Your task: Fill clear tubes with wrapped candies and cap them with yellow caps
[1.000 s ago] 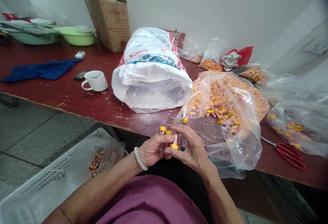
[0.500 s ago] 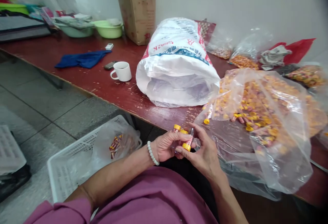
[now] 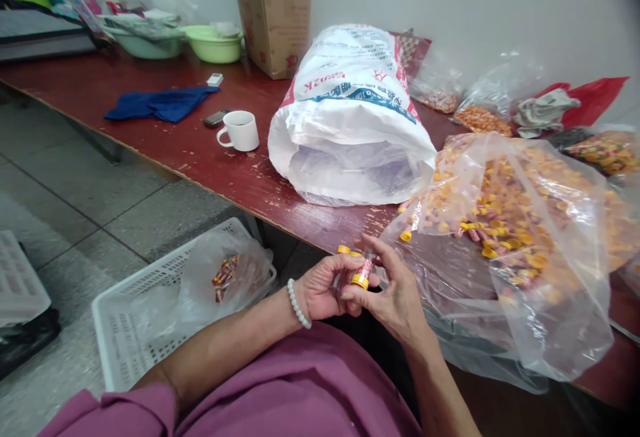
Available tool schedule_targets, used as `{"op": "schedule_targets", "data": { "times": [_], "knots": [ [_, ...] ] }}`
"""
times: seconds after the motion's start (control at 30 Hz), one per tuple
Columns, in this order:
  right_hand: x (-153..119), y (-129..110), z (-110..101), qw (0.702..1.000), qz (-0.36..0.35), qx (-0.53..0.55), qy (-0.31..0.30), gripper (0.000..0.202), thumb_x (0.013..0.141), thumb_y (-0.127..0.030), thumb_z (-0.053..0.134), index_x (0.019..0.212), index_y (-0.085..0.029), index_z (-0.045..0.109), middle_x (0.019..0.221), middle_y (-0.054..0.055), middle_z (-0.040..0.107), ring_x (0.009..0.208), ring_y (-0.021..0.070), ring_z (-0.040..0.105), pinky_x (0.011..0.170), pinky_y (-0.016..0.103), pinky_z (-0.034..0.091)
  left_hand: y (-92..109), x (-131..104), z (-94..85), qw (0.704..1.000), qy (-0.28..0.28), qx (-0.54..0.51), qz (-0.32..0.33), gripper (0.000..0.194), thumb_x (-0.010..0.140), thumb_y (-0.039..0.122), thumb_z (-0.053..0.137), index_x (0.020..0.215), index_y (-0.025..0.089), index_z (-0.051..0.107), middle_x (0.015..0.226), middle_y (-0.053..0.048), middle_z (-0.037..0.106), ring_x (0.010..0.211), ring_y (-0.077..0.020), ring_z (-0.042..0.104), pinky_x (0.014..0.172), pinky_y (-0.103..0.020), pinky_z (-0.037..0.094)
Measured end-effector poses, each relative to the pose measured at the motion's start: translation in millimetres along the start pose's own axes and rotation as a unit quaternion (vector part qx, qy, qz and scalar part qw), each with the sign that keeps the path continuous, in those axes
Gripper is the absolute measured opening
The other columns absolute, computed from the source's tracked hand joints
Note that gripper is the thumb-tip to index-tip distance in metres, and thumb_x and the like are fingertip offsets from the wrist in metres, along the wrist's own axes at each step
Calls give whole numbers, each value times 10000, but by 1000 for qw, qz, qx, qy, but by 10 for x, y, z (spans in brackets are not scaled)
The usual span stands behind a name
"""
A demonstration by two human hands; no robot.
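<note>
The step was best done with the small yellow-capped, red-labelled vials kept upright and bunched just off the red bench edge: the left hand fingers were clamped round them, the right hand fingers pinched on one yellow cap.

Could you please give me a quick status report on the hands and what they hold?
Left hand shut on capped vials. Right hand fingers on one yellow-capped vial. Nothing between hands and the open bag.
</note>
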State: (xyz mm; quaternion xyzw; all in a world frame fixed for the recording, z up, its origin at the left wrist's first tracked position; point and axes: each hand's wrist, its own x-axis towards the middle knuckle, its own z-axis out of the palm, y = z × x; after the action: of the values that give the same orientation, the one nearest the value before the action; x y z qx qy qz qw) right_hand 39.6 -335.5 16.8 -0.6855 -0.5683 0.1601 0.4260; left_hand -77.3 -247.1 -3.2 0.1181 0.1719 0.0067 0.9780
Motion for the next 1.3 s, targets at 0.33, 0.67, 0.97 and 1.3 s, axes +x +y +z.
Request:
{"op": "schedule_targets", "data": {
  "times": [0.33,0.67,0.97,1.3],
  "knots": [
    [-119,-131,130,996,73,24,37,769,640,-423,753,1299,-210,419,1220,126,580,1023,265,601,876,428,485,-99,-25,-51,995,-40,-81,-41,241,705,254,668,887,97,643,638,-1,669,372,-82,503,407,-206,337],
    [-101,-60,67,977,117,173,-31,575,682,-482,709,1157,-206,540,1017,69,653,891,223,618,790,348,501,-122,-53,-82,998,-1,-69,-13,190,706,233,696,838,113,627,656,-22,688,465,-132,605,435,-227,427],
    [-79,-108,186,794,286,536,-27,739,803,-759,224,971,-181,652,1043,130,684,831,259,660,691,410,537,-227,-305,55,938,142,236,212,178,736,305,673,817,146,660,703,-30,657,442,-131,580,438,-250,445],
    [-149,-89,324,798,308,510,-88,668,806,-750,330,973,-180,636,981,93,685,952,244,633,789,372,502,-83,-337,123,617,228,669,346,354,730,172,619,1063,277,677,1011,-15,704,911,-202,640,856,-312,478]
  ]
}}
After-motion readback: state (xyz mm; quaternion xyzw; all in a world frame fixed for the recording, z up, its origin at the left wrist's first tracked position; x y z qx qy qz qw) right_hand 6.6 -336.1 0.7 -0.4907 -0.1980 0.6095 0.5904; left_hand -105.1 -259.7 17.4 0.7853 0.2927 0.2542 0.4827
